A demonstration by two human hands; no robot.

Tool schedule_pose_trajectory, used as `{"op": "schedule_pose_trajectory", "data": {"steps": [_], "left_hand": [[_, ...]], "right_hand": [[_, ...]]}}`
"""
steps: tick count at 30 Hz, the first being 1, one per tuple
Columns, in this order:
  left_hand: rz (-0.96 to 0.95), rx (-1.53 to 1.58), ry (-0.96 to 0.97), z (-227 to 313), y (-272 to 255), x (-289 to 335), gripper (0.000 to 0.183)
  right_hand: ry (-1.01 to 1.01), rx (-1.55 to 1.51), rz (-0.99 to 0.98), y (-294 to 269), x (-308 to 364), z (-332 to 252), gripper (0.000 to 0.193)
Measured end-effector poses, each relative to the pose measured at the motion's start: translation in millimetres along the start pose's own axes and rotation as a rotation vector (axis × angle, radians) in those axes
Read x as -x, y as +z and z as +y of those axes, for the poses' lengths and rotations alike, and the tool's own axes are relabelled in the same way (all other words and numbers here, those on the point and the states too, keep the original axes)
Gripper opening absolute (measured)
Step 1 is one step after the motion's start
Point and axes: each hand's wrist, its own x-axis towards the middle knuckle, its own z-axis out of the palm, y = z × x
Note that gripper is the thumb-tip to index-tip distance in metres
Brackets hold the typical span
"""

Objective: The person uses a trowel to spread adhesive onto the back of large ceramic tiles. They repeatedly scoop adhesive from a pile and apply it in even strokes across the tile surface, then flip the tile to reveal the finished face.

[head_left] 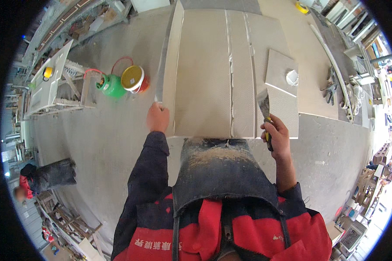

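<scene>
A large pale panel (204, 74) lies in front of my body, with white lengthwise bands of paste or filler (231, 87) along its right part. My right hand (276, 132) grips the dark and yellow handle of a putty knife (264, 104), blade pointing away over the panel's right side. Beyond the blade sits a small square board (281, 71) carrying a white lump (292, 77). My left hand (158, 118) is closed at the panel's left edge, where a narrow grey band (162, 78) runs away from the fist. Whatever its fingers hold is hidden.
Left of the panel stand a green gas cylinder (112, 86) with a red hose and a lidded bucket (133, 79). Farther left, a white panel (52, 82) rests on a trestle. Clamps (331, 86) lie at right. Another person (26, 182) is at far left.
</scene>
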Motion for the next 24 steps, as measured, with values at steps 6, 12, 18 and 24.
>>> {"op": "schedule_pose_trajectory", "data": {"steps": [6, 12, 18, 24], "left_hand": [[-0.070, -0.001, 0.014, 9.0, -10.3, -1.4, 0.019], [-0.131, 0.089, 0.087, 9.7, -17.0, -6.5, 0.019], [-0.171, 0.182, 0.175, 1.9, -22.3, -8.3, 0.024], [-0.237, 0.176, 0.152, 0.1, -24.8, -11.3, 0.027]], "right_hand": [[0.193, -0.131, -0.120, 60.3, 1.3, 22.4, 0.031], [0.585, -0.277, -0.226, 132.0, 17.6, 65.7, 0.033], [0.760, -0.295, -0.320, 186.2, 35.0, 113.7, 0.030], [0.727, -0.259, -0.286, 208.8, 50.8, 128.2, 0.031]]}}
